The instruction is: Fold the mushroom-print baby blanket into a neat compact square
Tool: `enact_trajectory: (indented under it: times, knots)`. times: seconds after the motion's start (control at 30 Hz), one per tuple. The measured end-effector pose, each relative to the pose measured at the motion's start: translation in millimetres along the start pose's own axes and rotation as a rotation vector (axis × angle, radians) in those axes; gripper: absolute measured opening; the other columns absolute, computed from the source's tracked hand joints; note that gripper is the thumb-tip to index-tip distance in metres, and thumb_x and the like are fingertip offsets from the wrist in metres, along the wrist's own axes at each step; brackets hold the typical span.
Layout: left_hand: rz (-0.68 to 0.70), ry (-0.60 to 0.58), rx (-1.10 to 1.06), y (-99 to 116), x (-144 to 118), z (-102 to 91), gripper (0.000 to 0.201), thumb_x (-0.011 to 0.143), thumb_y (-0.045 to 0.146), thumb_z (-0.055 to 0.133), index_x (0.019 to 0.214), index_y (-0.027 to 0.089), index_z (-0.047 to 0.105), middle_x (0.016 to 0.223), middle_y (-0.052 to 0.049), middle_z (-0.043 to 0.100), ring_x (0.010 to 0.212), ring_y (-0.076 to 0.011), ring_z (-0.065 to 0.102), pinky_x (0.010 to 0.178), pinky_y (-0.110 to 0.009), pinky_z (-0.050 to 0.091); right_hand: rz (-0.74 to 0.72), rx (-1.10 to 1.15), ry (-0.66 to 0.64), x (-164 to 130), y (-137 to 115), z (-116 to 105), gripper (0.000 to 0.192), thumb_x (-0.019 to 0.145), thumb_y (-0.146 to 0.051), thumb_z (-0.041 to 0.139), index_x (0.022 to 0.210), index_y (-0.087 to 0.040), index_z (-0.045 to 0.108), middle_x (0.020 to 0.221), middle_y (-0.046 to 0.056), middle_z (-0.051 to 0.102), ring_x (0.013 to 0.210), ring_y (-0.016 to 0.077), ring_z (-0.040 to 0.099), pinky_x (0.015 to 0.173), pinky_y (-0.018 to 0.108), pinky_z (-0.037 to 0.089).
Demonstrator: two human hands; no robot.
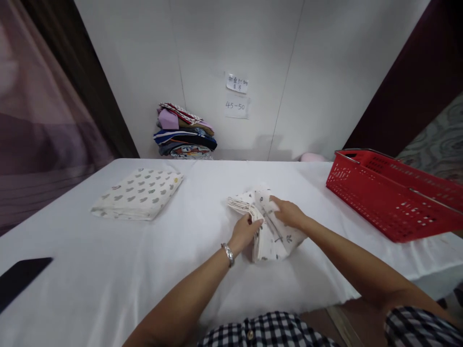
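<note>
A white cloth with a small grey print lies partly folded in several layers on the table in front of me. My left hand pinches the layered edge of this cloth between thumb and fingers. On the cloth's far right side rests my right hand, its fingers stretched over the fabric and touching it. A crease runs through the cloth between the two hands. Farther left lies a second folded white cloth with grey-green shapes, apart from both hands.
The table has a white cover. A red plastic basket stands at the right. A stack of folded fabrics sits at the back against the wall, below and left of paper signs. A black flat object lies at the left edge.
</note>
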State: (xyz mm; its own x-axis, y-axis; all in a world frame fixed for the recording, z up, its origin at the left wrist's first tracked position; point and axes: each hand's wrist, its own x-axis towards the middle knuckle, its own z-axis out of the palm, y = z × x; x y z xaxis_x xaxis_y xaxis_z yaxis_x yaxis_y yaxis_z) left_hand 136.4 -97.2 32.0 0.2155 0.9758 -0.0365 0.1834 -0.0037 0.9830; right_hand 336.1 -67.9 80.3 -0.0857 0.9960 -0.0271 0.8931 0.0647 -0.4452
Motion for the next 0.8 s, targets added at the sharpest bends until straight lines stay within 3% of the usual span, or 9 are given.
enact_trajectory:
  times: [0.1, 0.17, 0.27, 0.37, 0.47, 0.57, 0.7, 0.8]
  knots:
    - [0.062, 0.027, 0.048, 6.0, -7.6, 20.4, 0.027, 0.076, 0.043, 0.059, 0.087, 0.018, 0.058, 0.084, -0.005, 0.065, 0.076, -0.0167, 0.058, 0.067, -0.027, 0.043, -0.134, -0.061, -0.088, -9.1, -17.6, -0.8, 0.065, 0.076, -0.024, 0.055, 0.139, -0.028, 0.040, 0.115, 0.005, 0.065, 0.106, 0.0283, 0.058, 0.090, 0.038, 0.042]
    - [0.044, -0.001, -0.045, 8.8, -13.5, 30.3, 0.023, 0.075, 0.038, 0.059, 0.086, 0.018, 0.056, 0.082, -0.005, 0.065, 0.074, -0.0163, 0.059, 0.068, -0.028, 0.045, -0.150, 0.043, -0.127, -12.2, -19.9, -4.5, 0.059, 0.081, -0.031, 0.050, 0.139, -0.026, 0.040, 0.123, 0.005, 0.061, 0.112, 0.0269, 0.055, 0.094, 0.038, 0.041]
    - [0.014, -0.168, -0.318, 12.9, -22.2, 39.7, 0.024, 0.069, 0.027, 0.059, 0.091, 0.017, 0.055, 0.085, -0.005, 0.065, 0.080, -0.0172, 0.061, 0.074, -0.030, 0.047, -0.126, 0.224, -0.147, -15.1, -16.9, -14.9, 0.058, 0.083, -0.044, 0.049, 0.137, -0.022, 0.043, 0.130, 0.004, 0.055, 0.117, 0.0252, 0.051, 0.098, 0.037, 0.039]
    - [0.037, -0.305, -0.418, 16.2, -26.4, 43.6, 0.031, 0.065, 0.022, 0.057, 0.096, 0.017, 0.058, 0.094, -0.007, 0.067, 0.090, -0.0199, 0.062, 0.084, -0.033, 0.047, -0.138, 0.100, -0.211, -19.8, -18.3, -21.1, 0.082, 0.068, -0.052, 0.065, 0.140, -0.022, 0.038, 0.128, 0.008, 0.056, 0.115, 0.0293, 0.053, 0.095, 0.038, 0.041]
    - [0.082, -0.317, -0.289, 14.1, -22.9, 42.8, 0.035, 0.065, 0.021, 0.051, 0.099, 0.018, 0.062, 0.106, -0.006, 0.067, 0.100, -0.0219, 0.060, 0.090, -0.035, 0.046, -0.172, -0.169, -0.255, -24.5, -23.8, -16.9, 0.097, 0.056, -0.046, 0.075, 0.142, -0.024, 0.035, 0.125, 0.012, 0.057, 0.109, 0.0329, 0.056, 0.087, 0.039, 0.045]
    - [0.106, -0.292, -0.088, 2.1, -15.2, 38.5, 0.037, 0.067, 0.021, 0.048, 0.100, 0.019, 0.065, 0.108, -0.004, 0.067, 0.102, -0.0227, 0.060, 0.092, -0.036, 0.046, -0.213, -0.300, -0.233, -26.8, -24.6, -9.0, 0.093, 0.060, -0.046, 0.072, 0.142, -0.027, 0.032, 0.119, 0.012, 0.059, 0.099, 0.0307, 0.060, 0.081, 0.038, 0.047]
    - [0.207, -0.171, 0.208, -24.6, -9.3, 28.7, 0.034, 0.071, 0.024, 0.046, 0.099, 0.022, 0.067, 0.106, -0.003, 0.069, 0.101, -0.0226, 0.061, 0.094, -0.037, 0.045, -0.310, -0.257, -0.168, -27.1, -14.5, -8.0, 0.067, 0.073, -0.039, 0.063, 0.136, -0.032, 0.040, 0.111, 0.005, 0.063, 0.099, 0.0258, 0.060, 0.080, 0.033, 0.046]
    - [0.268, -0.107, 0.382, -40.9, -8.3, 21.1, 0.030, 0.075, 0.029, 0.046, 0.093, 0.027, 0.069, 0.101, -0.001, 0.070, 0.097, -0.0236, 0.063, 0.093, -0.038, 0.047, -0.326, -0.163, -0.109, -29.7, -1.4, -21.4, 0.057, 0.076, -0.032, 0.060, 0.131, -0.033, 0.046, 0.114, 0.001, 0.063, 0.103, 0.0237, 0.059, 0.083, 0.031, 0.045]
